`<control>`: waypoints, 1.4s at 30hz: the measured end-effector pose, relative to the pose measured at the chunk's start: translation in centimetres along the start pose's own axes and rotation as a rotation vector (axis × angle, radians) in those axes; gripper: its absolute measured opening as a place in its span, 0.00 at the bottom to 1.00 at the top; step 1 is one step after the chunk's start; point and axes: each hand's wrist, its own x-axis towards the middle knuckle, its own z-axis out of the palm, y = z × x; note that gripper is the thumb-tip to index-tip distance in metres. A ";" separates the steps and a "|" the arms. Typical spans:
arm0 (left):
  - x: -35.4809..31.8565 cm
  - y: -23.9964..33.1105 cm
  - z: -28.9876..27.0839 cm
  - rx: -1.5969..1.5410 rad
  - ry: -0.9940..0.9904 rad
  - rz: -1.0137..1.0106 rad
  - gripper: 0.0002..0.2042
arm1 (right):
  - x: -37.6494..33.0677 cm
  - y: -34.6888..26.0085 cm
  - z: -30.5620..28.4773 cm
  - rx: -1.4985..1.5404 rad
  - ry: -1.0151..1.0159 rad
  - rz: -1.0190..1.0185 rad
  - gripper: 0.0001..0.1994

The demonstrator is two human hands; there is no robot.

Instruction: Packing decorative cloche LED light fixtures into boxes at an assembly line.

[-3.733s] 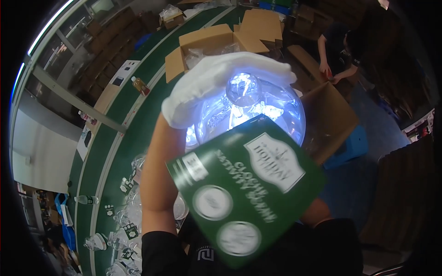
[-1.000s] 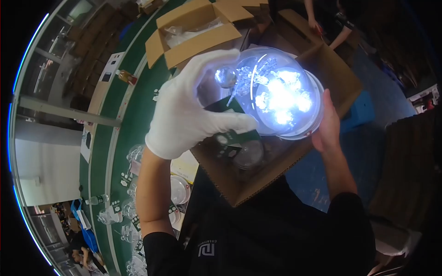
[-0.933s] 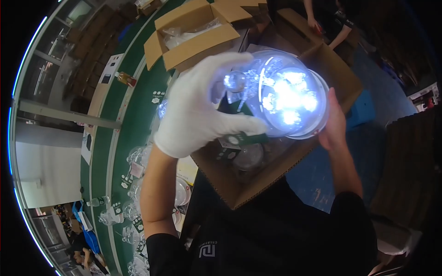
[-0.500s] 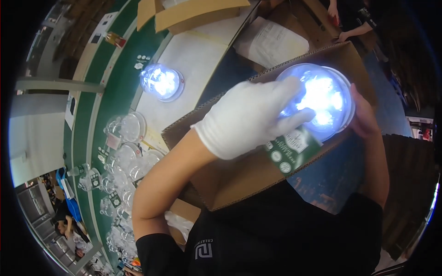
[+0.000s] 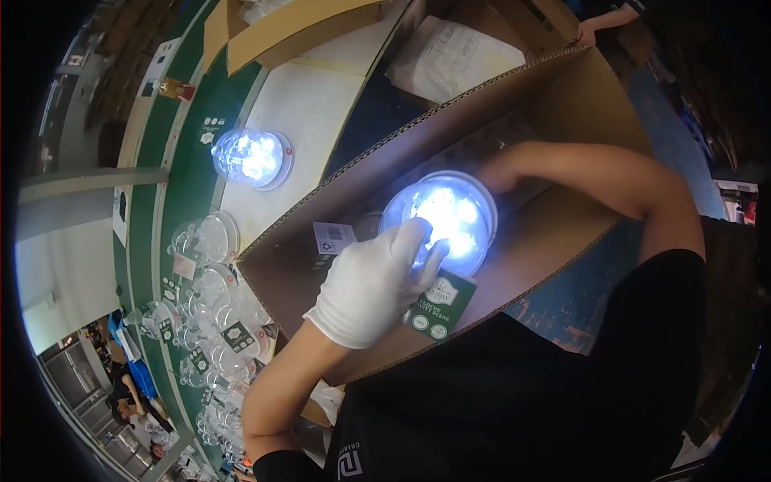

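Observation:
A round clear globe [image 5: 446,218], lit bright white-blue from inside, sits low in an open brown cardboard box [image 5: 554,104] in front of me. A green card tag [image 5: 438,305] hangs from it toward me. My left hand [image 5: 371,281], in a white glove, is laid over the globe's near side with the fingers wrapped on it. My right hand [image 5: 491,170] is bare and reaches into the box, pressed against the globe's far side; only its edge shows behind the glow.
A second lit globe [image 5: 252,156] stands on the white sheet on the green bench [image 5: 189,185] to the left. Several unlit clear globes with green tags [image 5: 213,309] crowd the bench's near left. More open cardboard boxes [image 5: 281,28] lie beyond. Another person's hand [image 5: 590,28] shows at the top right.
The lit globe has gone down from in front of my face into the cardboard box, both hands still on it. My view has tilted down and left, showing the second lit globe.

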 end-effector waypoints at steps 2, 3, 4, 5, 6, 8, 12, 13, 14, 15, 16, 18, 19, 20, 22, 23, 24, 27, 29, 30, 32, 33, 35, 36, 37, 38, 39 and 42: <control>-0.1 0.1 0.5 0.023 -0.017 -0.002 0.13 | 0.2 1.5 2.3 -0.126 0.524 -0.074 0.24; 0.3 0.4 0.8 0.020 -0.033 0.032 0.13 | 2.1 4.7 3.4 -0.046 0.462 -0.065 0.29; 0.3 0.2 1.1 0.026 -0.044 0.045 0.13 | 2.8 6.0 3.8 -0.048 0.462 -0.061 0.29; 0.5 0.0 1.5 0.014 -0.052 0.045 0.12 | 3.2 6.9 4.1 -0.257 0.454 0.004 0.31; 0.5 0.0 1.6 0.018 -0.050 0.042 0.12 | 3.3 7.1 3.9 -0.470 0.445 0.062 0.34; 0.5 0.1 1.9 -0.013 -0.099 0.025 0.12 | 3.5 7.6 3.3 -0.499 0.395 0.061 0.36; 0.7 0.3 2.7 0.011 -0.181 0.103 0.13 | 3.5 8.6 4.8 -0.448 0.644 0.130 0.36; 0.5 0.1 3.1 0.000 -0.184 0.119 0.13 | 2.6 7.2 3.7 -0.458 0.642 0.120 0.36; 0.6 0.1 3.2 0.001 -0.180 0.106 0.13 | 1.7 5.7 2.7 -0.282 0.671 0.102 0.36; 1.1 0.3 3.5 0.001 -0.170 0.122 0.13 | 0.2 4.4 2.2 -0.097 0.693 0.098 0.37; 1.6 0.4 3.6 0.005 -0.162 0.133 0.13 | -0.2 3.9 2.3 -0.097 0.692 0.095 0.37; 2.6 0.0 4.5 0.018 -0.143 0.110 0.11 | -0.8 3.2 2.4 -0.069 0.853 0.089 0.31; 3.1 -0.1 4.7 0.039 -0.126 0.094 0.12 | -1.4 3.0 2.1 -0.065 0.849 0.084 0.31; 3.6 -0.5 5.0 0.024 -0.105 0.078 0.11 | -2.1 2.9 1.9 -0.129 0.755 0.145 0.27; 3.8 -1.5 5.2 -0.036 -0.141 -0.030 0.11 | -3.2 1.6 1.5 -0.186 0.647 0.189 0.23; 3.9 -1.8 5.2 -0.033 -0.131 -0.060 0.11 | -3.7 0.6 1.3 -0.218 0.491 0.231 0.19; 4.2 -2.1 5.4 -0.027 -0.104 -0.063 0.11 | -4.0 -0.1 1.3 -0.248 0.335 0.279 0.17; 4.8 -2.6 5.5 0.002 -0.113 -0.116 0.11 | -2.9 0.0 1.3 -0.297 -0.293 0.151 0.24; 5.3 -3.0 5.1 -0.016 -0.145 -0.149 0.12 | -0.7 2.9 4.3 -0.203 -0.040 0.004 0.30; 5.0 -3.2 5.0 -0.019 -0.131 -0.156 0.12 | 0.9 3.8 5.8 -0.121 0.208 -0.151 0.37; 4.9 -3.4 4.9 -0.044 -0.160 -0.190 0.12 | 2.5 4.1 6.9 -0.069 0.199 -0.161 0.38; 4.7 -3.7 5.1 -0.044 -0.153 -0.189 0.13 | 3.4 4.1 7.3 -0.014 0.195 -0.171 0.40; 4.8 -3.9 5.2 -0.045 -0.141 -0.188 0.13 | 5.0 4.6 8.5 0.012 0.105 -0.139 0.36; 4.8 -4.0 5.4 -0.032 -0.149 -0.186 0.13 | 5.8 4.8 9.3 0.042 0.013 -0.111 0.33; 4.8 -4.0 5.4 -0.021 -0.156 -0.181 0.13 | 6.3 5.3 9.8 0.043 0.009 -0.110 0.33; 5.0 -4.0 5.4 -0.025 -0.157 -0.180 0.13 | 6.7 5.9 10.4 -0.017 0.009 -0.134 0.29; 5.2 -3.9 5.4 -0.026 -0.159 -0.169 0.13 | 7.0 6.1 10.7 -0.077 0.008 -0.160 0.25; 5.0 -3.9 5.1 -0.020 -0.167 -0.198 0.13 | 3.5 3.3 7.8 -0.460 0.154 -0.173 0.21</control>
